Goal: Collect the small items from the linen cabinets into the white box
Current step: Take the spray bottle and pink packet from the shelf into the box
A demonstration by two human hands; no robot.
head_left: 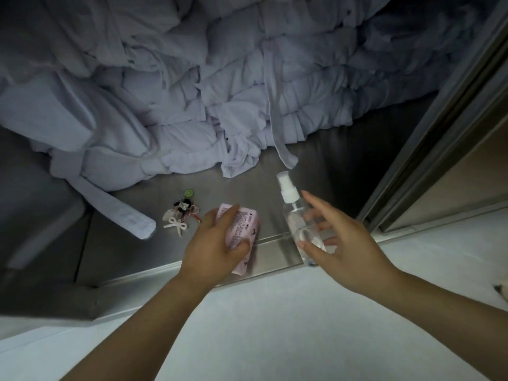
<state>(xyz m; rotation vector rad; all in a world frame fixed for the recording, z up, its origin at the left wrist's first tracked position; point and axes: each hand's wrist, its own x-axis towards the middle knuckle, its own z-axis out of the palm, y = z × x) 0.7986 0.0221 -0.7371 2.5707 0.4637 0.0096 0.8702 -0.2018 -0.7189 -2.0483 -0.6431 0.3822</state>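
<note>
My left hand [217, 243] is closed around a pink tissue pack [246, 226] at the front of the steel cabinet floor [247, 185]. My right hand [341, 240] wraps a clear spray bottle [295, 215] with a white pump top; thumb and fingertips touch its lower body while the index finger stays raised. A small keychain charm [180, 215] with a white bow and dark pieces lies left of the pack. A green button-like disc [189, 192] lies just behind it. The white box is not in view.
Stacks of folded pale robes [220, 92] fill the back of the cabinet, with belts [121, 213] trailing onto the floor. A sliding-door track [275, 240] runs along the front edge, the steel door frame [439, 127] stands at right, and pale flooring [275, 325] lies below.
</note>
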